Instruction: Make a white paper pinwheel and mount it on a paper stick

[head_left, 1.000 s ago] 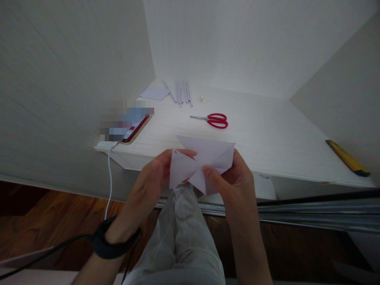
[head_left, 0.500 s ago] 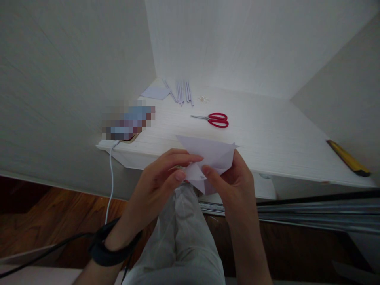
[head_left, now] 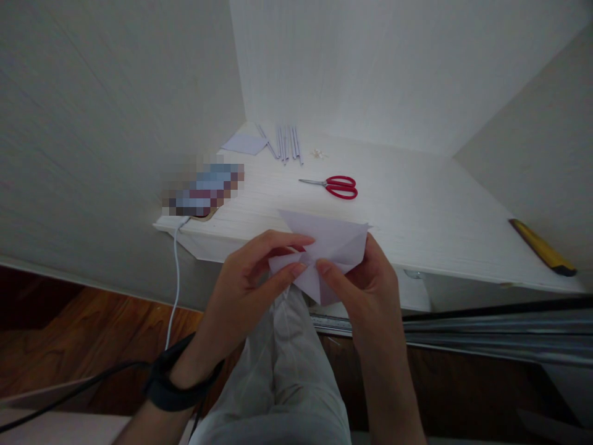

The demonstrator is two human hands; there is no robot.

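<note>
A pale sheet of paper (head_left: 340, 238), cut and partly folded into pointed flaps, is held above my lap at the shelf's front edge. My right hand (head_left: 361, 278) grips its right side, thumb pressed on the middle and fingers hidden behind. With thumb and forefinger, my left hand (head_left: 259, 266) holds the left part, where a flap is bent toward the centre. Just beyond the paper, red-handled scissors (head_left: 340, 186) lie on the white shelf (head_left: 417, 216), blades pointing left.
Several thin paper tubes (head_left: 287, 145), a flat paper piece (head_left: 244, 144) and small white bits (head_left: 317, 154) lie at the back. A blurred phone (head_left: 206, 191) with a white cable (head_left: 175, 278) is at the left. A yellow-and-black tool (head_left: 542, 247) rests at the right edge.
My left thumb has moved right and up toward the paper's centre, and the left flap has shifted under it. My right hand keeps its hold.
</note>
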